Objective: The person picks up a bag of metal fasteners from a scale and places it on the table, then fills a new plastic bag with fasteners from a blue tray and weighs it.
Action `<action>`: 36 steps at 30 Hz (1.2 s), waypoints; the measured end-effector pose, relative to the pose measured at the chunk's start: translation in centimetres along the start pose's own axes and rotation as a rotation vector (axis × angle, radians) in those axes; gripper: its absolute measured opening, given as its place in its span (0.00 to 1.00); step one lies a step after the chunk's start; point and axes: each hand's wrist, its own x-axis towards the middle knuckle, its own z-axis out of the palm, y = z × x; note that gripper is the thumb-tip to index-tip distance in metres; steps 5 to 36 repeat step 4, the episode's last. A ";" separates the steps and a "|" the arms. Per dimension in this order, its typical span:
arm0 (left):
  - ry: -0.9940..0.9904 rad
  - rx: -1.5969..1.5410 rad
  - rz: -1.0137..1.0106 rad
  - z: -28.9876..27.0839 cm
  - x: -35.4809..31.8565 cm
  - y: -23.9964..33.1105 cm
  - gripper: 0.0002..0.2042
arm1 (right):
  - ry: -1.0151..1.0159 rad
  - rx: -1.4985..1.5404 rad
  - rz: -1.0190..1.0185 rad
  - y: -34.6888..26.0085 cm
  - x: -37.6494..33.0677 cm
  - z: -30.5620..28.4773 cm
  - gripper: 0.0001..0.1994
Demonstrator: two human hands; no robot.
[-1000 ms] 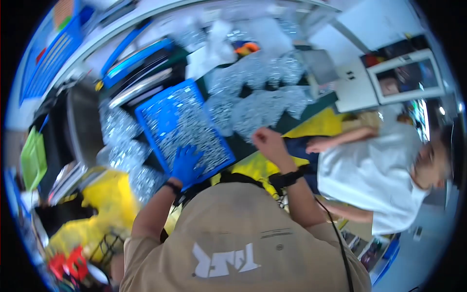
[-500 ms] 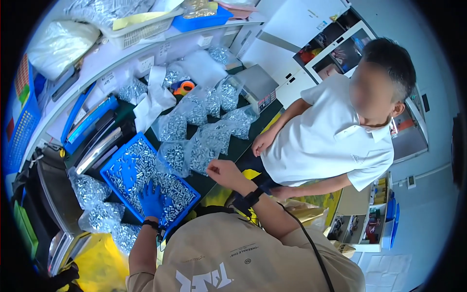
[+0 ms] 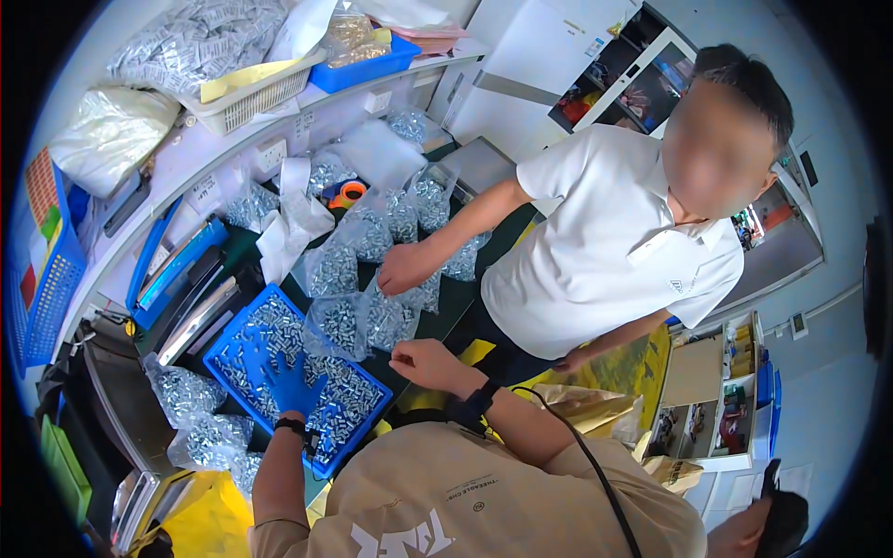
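My left hand (image 3: 286, 377), in a blue glove, is spread over a blue tray (image 3: 244, 402) of small silvery metal pieces (image 3: 352, 395). Its fingers are apart and reach toward the tray's middle. Bare and curled closed, my right hand (image 3: 420, 361) hovers beyond the tray's right corner; whatever its fingertips may hold is too small to make out. Clear plastic bags (image 3: 337, 321) of similar metal pieces stand along the tray's far right side. A co-worker's hand (image 3: 406, 268) touches one of these bags.
The co-worker in a white shirt (image 3: 605, 232) stands at the right of the table. More filled bags (image 3: 191, 395) lie left of the tray. Orange tape (image 3: 349, 193) sits behind. A shelf holds a white basket (image 3: 256, 100) and a blue bin (image 3: 367, 67). Another head (image 3: 777, 521) shows lower right.
The co-worker's arm has reached out to the bags. My gloved left hand has spread its fingers wider over the pieces. The whole view has shifted slightly; my right hand stays curled.
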 end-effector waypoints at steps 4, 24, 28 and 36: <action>-0.029 0.047 -0.003 1.3 -0.3 0.0 0.42 | -0.075 -0.020 0.013 0.1 0.8 0.0 0.10; -0.029 0.047 -0.003 1.3 -0.3 0.0 0.42 | -0.075 -0.020 0.013 0.1 0.8 0.0 0.10; -0.029 0.047 -0.003 1.3 -0.3 0.0 0.42 | -0.075 -0.020 0.013 0.1 0.8 0.0 0.10; -0.029 0.047 -0.003 1.3 -0.3 0.0 0.42 | -0.075 -0.020 0.013 0.1 0.8 0.0 0.10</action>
